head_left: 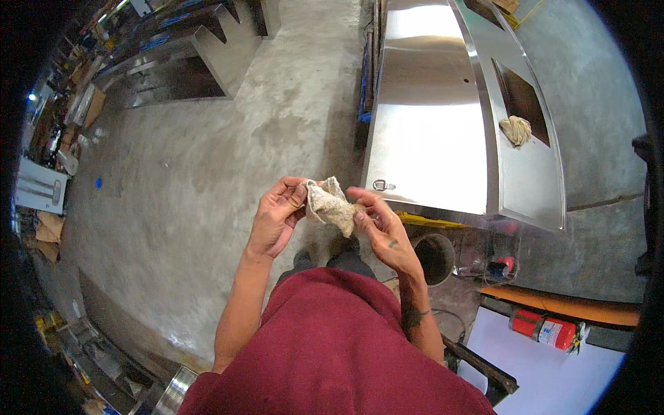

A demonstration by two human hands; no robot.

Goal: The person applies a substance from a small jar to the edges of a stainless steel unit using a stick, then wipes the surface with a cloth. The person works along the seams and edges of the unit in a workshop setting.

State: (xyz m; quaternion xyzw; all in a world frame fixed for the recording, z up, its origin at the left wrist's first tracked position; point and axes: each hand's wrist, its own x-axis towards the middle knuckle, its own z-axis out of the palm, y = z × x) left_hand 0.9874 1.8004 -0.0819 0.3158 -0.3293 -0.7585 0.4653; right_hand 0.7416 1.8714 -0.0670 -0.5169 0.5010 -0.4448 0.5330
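A crumpled, dirty off-white rag [335,207] is stretched between my two hands in front of my body, above the concrete floor. My left hand [278,214] pinches its left edge between thumb and fingers. At its other side, my right hand [379,227] grips the cloth with thumb and fingertips, slightly blurred. To the right stands a long stainless steel cabinet [429,152] with a shiny flat panel and a small latch [384,185] near its closest corner. Another bunched, cream-coloured rag [516,130] lies on the steel frame beside a rectangular opening.
A round dark bin [434,259] stands by my right forearm, under the cabinet's near end. A red fire extinguisher [546,330] lies on a white surface [529,370] at lower right. More steel cabinets [173,76] stand far left; cluttered shelving [76,111] lines the left side.
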